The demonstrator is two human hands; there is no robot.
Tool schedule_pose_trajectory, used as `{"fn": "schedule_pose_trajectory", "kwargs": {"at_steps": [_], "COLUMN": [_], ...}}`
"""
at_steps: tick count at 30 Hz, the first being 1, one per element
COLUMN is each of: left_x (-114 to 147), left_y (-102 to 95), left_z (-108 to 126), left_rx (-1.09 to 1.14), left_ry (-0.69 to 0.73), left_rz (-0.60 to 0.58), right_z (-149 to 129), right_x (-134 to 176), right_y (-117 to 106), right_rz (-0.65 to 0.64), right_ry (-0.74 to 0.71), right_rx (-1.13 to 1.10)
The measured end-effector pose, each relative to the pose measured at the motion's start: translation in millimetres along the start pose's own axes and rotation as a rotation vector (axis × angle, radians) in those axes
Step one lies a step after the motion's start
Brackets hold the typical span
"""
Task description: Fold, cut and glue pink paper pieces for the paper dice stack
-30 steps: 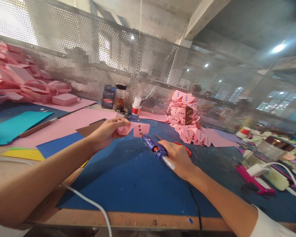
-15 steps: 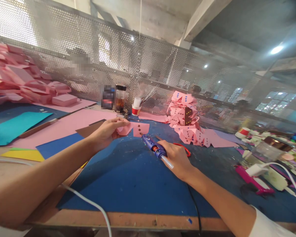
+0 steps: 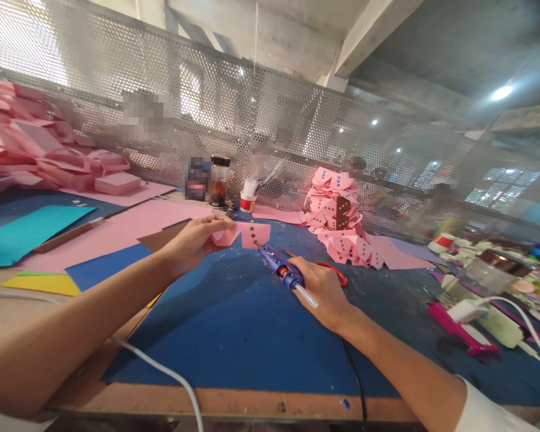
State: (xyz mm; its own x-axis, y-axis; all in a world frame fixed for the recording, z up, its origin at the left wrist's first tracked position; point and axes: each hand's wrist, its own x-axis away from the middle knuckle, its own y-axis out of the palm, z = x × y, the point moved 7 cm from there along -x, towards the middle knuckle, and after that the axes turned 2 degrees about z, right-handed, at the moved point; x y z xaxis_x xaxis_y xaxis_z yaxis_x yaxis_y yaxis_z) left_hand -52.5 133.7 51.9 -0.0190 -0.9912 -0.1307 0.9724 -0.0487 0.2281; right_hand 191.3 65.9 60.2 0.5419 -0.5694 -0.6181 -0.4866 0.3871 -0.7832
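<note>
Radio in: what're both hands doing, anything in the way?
Left hand: pinching pink paper. Right hand: holding blue glue gun, nozzle at the paper's dark marks, contact unclear. No obstruction seen; red-handled tool partly behind right hand.

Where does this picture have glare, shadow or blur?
In the head view, the ceiling lamp glares at upper right; in the head view, a soft shadow darkens the blue work surface below the left hand; in the head view, the pink paper pile looks smeared, the glue gun clearer.
</note>
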Motion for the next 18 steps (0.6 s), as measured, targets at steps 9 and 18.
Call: {"fn": "schedule_pose_trajectory", "kwargs": {"at_steps": [9,18], "left_x": [1.2,2.0], "left_y": [0.4,0.2], "left_z": [0.9,-0.7], "left_rx": [0.012,0.014], "left_ry": [-0.017,-0.027], "left_rz": [0.029,0.02], "right_z": [-1.2,-1.4], "right_x": [0.7,0.1], "right_y": [1.8,3.7], "right_rz": [-0.029,-0.041], "right_ry": [-0.001,0.002], "right_rx": [0.008,0.004]}}
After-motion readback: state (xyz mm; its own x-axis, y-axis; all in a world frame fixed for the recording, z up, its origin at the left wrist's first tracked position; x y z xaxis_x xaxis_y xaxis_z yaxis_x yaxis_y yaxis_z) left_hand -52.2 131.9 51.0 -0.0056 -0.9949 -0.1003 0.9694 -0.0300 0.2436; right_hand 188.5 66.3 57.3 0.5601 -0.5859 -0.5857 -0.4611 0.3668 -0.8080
